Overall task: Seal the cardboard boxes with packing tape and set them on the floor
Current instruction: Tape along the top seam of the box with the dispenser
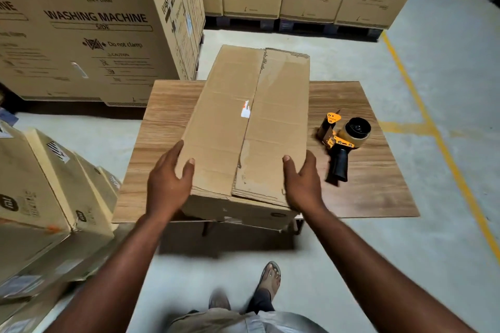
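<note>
Gripping long brown cardboard box [243,121] | left hand [167,184], right hand [303,184]: fingers clamped on near-end sides | long axis near-to-far across wooden tabletop [365,192], overhanging near edge

One wide-angle view, worn on the head. Faces forward and down over the table [378,184]; cardboard box [224,130] close below.

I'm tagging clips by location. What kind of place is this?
Probably a warehouse or storeroom: tall washing machine cartons stand on dark pallets, a yellow line marks the concrete floor, and a tape dispenser lies on the table beside a box.
</note>
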`<state>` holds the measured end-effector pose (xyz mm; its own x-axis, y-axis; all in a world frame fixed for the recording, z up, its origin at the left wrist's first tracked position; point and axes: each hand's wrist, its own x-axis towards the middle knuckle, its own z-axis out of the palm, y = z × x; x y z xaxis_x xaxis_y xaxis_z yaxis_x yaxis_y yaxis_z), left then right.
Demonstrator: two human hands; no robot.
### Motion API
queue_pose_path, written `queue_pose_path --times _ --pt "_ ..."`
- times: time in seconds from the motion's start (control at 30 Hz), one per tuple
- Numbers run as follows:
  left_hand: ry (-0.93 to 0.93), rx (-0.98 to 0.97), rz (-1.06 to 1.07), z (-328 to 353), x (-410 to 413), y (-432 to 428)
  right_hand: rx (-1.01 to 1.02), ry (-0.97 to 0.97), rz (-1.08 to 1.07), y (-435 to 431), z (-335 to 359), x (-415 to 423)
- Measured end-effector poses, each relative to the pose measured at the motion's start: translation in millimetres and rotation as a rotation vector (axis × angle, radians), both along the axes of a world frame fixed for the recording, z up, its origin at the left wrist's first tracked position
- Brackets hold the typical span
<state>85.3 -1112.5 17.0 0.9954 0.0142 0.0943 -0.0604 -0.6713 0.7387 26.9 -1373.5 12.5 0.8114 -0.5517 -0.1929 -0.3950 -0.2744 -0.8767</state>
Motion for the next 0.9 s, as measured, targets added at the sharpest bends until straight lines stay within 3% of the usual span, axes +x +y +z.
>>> queue_pose_path --times 0.1,0.2,0.37,0.67,0.9 --pt "0.004 0.088 0.023 9.2 37.9 42.1 -0.044 -0.031 -0.036 73.4 -3.9 -5.2" --pt "0.063 0.318 0.022 18.9 59.2 58.0 -0.345 -0.007 0.072 118.0 -0.4 -3.1" --pt "0.108 0.46 -0.198 10.7 5.1 -12.3 -0.7 0.142 0.374 107.8 0.5 10.6" --pt "0.146 0.531 -0.162 3.9 -13.5 -38.2 -0.764 0.279 0.522 -10.5 6.4 139.2" --pt "0.256 0.443 -0.124 5.3 -7.6 -40.2 -0.782 0.412 0.543 -82.1 21.4 227.6"
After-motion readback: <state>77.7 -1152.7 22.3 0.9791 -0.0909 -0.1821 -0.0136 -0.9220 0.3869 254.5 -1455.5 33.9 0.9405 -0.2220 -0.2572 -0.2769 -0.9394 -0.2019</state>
